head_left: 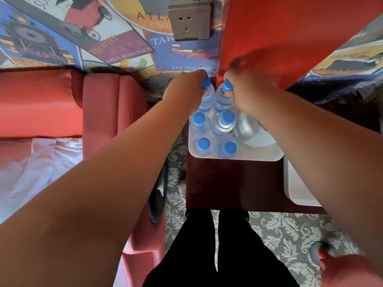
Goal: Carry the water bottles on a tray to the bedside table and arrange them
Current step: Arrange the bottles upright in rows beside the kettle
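A white tray (259, 155) sits on the dark wooden bedside table (234, 183), holding several clear water bottles with blue caps. My left hand (182, 90) grips the neck of the far left bottle (207, 99). My right hand (248, 90) grips the neck of the far right bottle (222, 100). Both bottles tilt slightly toward each other at the tray's far end. Two bottles (200, 123) stand in the middle row and two more (204, 146) in the near row. A clear glass object (247, 129) lies on the tray beside them, partly under my right wrist.
A second white tray (296, 183) lies at the table's right edge under my right forearm. A red bed with white sheets (41, 158) is on the left. A wall socket (189, 21) sits above on the patterned wall. Patterned carpet and my black-trousered legs are below.
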`<move>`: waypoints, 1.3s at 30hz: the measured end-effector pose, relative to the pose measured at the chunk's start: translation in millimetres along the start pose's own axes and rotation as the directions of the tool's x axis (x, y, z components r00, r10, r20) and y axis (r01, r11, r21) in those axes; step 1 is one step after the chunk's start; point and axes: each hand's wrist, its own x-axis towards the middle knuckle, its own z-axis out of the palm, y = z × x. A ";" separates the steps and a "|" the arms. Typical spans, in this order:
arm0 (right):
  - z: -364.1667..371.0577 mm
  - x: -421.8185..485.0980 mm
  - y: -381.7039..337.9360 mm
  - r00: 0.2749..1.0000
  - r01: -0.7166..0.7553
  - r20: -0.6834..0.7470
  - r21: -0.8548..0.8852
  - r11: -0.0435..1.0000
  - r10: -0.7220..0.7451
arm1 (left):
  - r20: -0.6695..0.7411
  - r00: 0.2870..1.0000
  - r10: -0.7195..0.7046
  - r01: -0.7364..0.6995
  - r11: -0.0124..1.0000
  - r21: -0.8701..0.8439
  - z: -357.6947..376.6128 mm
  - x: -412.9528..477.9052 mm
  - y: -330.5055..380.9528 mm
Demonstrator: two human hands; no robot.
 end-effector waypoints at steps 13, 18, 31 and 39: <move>14.6 12.2 -3.0 0.991 0.030 -0.134 0.066 0.997 -0.021 | -0.103 0.993 0.058 -0.061 0.998 -0.021 10.2 8.5 -21.0; 17.3 9.5 -2.1 0.989 0.037 -0.146 0.066 0.997 -0.027 | -0.093 0.993 0.078 -0.081 0.996 -0.026 11.6 5.8 -21.7; 14.6 -1.9 -2.2 0.990 0.075 -0.123 0.078 0.994 -0.065 | -0.073 0.992 0.106 -0.107 0.994 -0.001 13.4 1.3 -23.2; 6.5 -52.3 -7.0 0.948 0.059 -0.318 0.251 0.966 0.025 | -0.224 0.974 -0.023 -0.038 0.965 -0.261 3.2 -45.3 -24.2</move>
